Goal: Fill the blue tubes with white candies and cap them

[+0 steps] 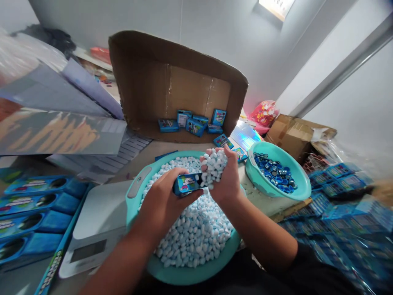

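Observation:
My left hand is closed around a small blue candy box, held sideways with its open end toward my right hand. My right hand is cupped and full of small white-and-blue candies, touching the box's opening. Both hands hover over a large teal bowl heaped with the same candies.
A white scale sits left of the bowl. A smaller teal bowl at right holds blue lids. A cardboard box on its side holds several filled blue boxes. Blue trays lie left, flat blue packaging right.

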Motion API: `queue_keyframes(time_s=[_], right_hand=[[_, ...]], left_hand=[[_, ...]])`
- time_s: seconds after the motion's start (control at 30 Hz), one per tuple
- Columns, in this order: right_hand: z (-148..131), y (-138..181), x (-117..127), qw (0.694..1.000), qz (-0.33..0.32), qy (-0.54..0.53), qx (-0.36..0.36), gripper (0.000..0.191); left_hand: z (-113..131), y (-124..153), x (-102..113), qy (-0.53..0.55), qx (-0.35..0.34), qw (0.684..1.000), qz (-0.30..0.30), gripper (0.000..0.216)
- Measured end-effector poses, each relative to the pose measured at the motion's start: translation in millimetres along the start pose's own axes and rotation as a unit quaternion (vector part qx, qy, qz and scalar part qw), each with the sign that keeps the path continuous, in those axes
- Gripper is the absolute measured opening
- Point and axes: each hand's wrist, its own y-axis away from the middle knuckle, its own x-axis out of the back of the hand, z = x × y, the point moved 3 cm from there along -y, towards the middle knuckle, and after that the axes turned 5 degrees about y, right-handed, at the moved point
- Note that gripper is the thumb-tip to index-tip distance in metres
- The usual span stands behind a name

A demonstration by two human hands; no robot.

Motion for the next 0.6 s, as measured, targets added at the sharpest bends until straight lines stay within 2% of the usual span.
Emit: queue_keyframes(time_s=[0.3, 0.6], right_hand=[[5.1, 2.3, -2.6, 0.998, 0.052, 0.018, 0.022, 0.024], [5.1, 9.5, -2.3, 0.995, 0.028, 0.054, 0.075, 0.027]], left_hand=[[-3.1, 0.9, -1.2, -0.019, -0.026, 0.999, -0.003, 0.046], [-4.4, 6.0, 2.1, -0.033, -0.062, 0.997, -0.020, 0.045]])
